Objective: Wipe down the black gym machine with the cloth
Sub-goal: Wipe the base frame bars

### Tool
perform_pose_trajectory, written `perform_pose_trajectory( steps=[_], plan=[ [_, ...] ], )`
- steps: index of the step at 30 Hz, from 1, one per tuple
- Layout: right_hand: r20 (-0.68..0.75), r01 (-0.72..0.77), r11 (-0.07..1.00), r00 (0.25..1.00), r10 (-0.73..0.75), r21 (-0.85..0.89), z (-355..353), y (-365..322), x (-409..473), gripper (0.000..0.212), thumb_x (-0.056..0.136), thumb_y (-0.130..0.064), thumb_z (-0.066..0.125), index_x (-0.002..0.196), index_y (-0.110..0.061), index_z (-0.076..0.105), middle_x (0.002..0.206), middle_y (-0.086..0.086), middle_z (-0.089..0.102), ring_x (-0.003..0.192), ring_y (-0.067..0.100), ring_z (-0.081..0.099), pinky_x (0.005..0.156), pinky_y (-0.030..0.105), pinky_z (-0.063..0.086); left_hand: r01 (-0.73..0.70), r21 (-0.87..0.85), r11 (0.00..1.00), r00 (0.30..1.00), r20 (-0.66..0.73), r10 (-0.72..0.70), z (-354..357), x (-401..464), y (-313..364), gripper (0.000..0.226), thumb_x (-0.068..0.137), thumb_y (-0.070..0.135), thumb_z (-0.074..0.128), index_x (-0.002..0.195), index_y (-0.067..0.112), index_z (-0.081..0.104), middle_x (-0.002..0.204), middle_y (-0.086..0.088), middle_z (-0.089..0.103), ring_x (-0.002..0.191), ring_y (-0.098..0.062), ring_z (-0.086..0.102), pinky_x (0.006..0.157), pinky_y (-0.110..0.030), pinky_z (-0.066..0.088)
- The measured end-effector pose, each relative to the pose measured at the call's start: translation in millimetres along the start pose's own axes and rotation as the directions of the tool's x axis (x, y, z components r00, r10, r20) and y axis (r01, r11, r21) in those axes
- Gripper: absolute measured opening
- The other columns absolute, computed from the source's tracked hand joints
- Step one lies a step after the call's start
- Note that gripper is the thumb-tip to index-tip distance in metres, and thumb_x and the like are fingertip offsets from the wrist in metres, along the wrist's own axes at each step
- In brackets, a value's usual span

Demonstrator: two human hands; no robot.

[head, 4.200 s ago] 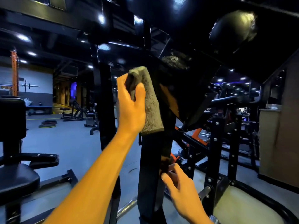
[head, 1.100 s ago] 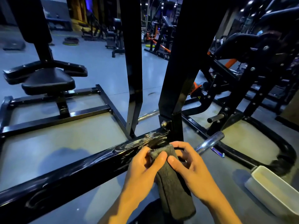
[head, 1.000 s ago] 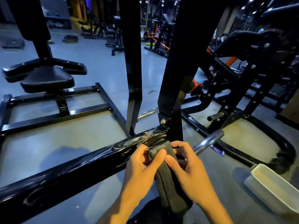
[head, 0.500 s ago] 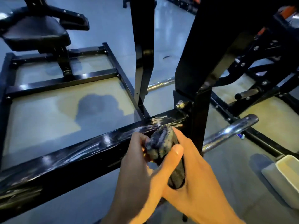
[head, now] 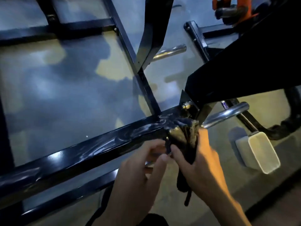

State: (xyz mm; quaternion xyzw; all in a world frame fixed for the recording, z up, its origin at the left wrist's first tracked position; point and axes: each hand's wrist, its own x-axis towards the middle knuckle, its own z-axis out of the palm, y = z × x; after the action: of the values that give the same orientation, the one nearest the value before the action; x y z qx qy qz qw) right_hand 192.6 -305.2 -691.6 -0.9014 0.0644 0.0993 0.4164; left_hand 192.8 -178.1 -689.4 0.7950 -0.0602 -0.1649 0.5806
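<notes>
The black machine's glossy base bar (head: 91, 149) runs from near left up to a bolted joint (head: 187, 106) at centre. There the left hand (head: 138, 175), fingers curled, touches the cloth's (head: 185, 137) near edge, though blur hides any pinch. The right hand (head: 200, 162) grips the bunched cloth against the bar; farther right sit a chrome peg (head: 228, 114), a small illegible label (head: 224, 105) and a white tub (head: 260, 152).

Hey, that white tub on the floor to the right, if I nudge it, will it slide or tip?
The white tub probably slides rather than tips: it looks low, wide and rectangular, sitting flat on the smooth floor. It appears empty and thin-walled, so likely light. Its contents are hard to confirm in this blurred view.
</notes>
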Motion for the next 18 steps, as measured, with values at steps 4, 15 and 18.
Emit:
perform_pose_trajectory(
  steps=[4, 15, 18],
  plan=[
    [-0.118, -0.007, 0.989, 0.993, -0.011, -0.149, -20.6, 1.0, 6.7, 0.038, 0.093, -0.018, 0.073, 0.099, -0.038, 0.042, 0.081, -0.014, 0.062, 0.078, -0.003, 0.061, 0.060, 0.006, 0.041, 0.075, -0.058, 0.995, 0.988, -0.132, -0.082, -51.9, -48.3, -19.4, 0.014, 0.102, 0.037, 0.056, 0.109, 0.038, 0.067, 0.102, 0.026, 0.068, 0.094, 0.001, 0.068, 0.067, -0.010, 0.050],
    [-0.125, -0.100, 0.980, 0.989, 0.079, -0.170, -21.3, 2.5, 25.2, 0.025, 0.096, -0.021, 0.061, 0.103, -0.031, 0.040, 0.081, -0.008, 0.052, 0.070, 0.019, 0.049, 0.064, 0.032, 0.035, 0.217, 0.109, 0.970, 0.969, -0.140, -0.201, -62.6, -69.5, -22.5, 0.026, 0.095, 0.051, 0.045, 0.107, 0.040, 0.065, 0.097, 0.032, 0.066, 0.091, 0.006, 0.064, 0.073, -0.013, 0.049],
    [-0.122, -0.104, 0.980, 0.989, 0.084, -0.169, -18.0, 3.2, 26.7, 0.025, 0.096, -0.021, 0.061, 0.101, -0.030, 0.039, 0.079, -0.013, 0.049, 0.069, 0.018, 0.050, 0.064, 0.035, 0.040, 0.221, 0.131, 0.967, 0.966, -0.168, -0.198, -65.5, -67.0, -20.7, 0.025, 0.096, 0.051, 0.044, 0.109, 0.044, 0.064, 0.097, 0.033, 0.065, 0.093, 0.008, 0.062, 0.073, -0.017, 0.052]
  ],
)
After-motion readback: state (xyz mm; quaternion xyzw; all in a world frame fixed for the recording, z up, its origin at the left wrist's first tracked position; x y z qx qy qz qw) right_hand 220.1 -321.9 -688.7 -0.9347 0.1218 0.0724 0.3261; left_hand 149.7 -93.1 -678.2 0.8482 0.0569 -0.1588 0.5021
